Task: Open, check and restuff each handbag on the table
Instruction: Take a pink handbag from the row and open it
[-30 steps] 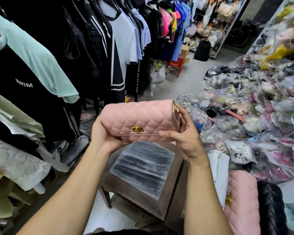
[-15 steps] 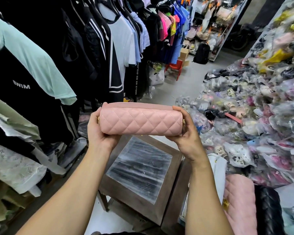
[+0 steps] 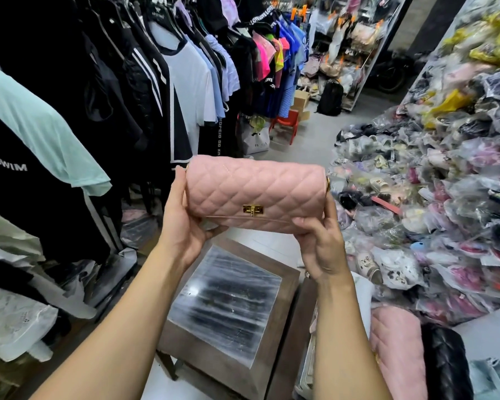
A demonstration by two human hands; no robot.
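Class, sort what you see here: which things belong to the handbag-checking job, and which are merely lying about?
Part of the job: pink quilted barrel handbag with gold turn-clasp, gripped by left hand and right hand; second pink quilted handbag; black quilted handbag; small wooden table.
Lying about: hanging shirts; heap of plastic-bagged shoes; red plastic chair; black backpack.

One head-worn wide-angle view looks forward and down, close over the hands (image 3: 251, 243) at chest height
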